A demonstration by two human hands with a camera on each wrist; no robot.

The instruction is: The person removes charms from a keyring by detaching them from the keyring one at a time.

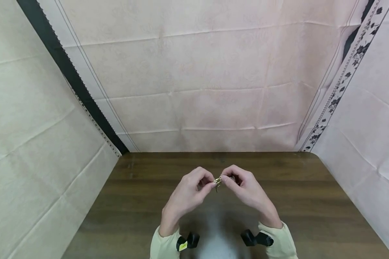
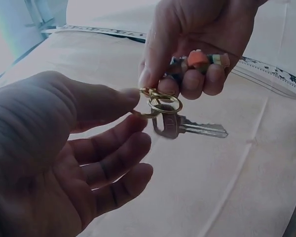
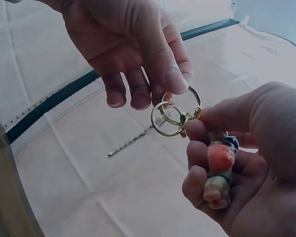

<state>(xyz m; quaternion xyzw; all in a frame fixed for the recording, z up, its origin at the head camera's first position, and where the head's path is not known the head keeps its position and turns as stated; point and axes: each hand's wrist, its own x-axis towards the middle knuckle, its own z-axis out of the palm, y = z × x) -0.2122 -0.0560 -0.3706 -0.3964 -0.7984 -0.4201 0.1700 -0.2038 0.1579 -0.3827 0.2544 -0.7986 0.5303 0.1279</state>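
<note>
Both hands meet above the brown table [image 1: 311,201]. Between them hangs a keychain [image 1: 218,181]: two gold rings [image 3: 167,119], a silver key [image 2: 187,127] and a beaded charm [image 3: 219,168] in orange and green. My left hand [image 1: 210,183] pinches one gold ring [image 2: 165,103] between thumb and forefinger. My right hand [image 1: 225,180] curls its fingers round the charm [image 2: 197,59] and pinches the gold clasp [image 3: 195,114] at the rings. The key dangles below the rings, seen edge-on in the right wrist view.
Pale pink and cream cloth [image 1: 197,72] hangs as walls behind and on both sides of the table. A black strip [image 1: 68,72] runs down the left corner. Black wrist camera mounts [image 1: 188,241] sit by my cuffs.
</note>
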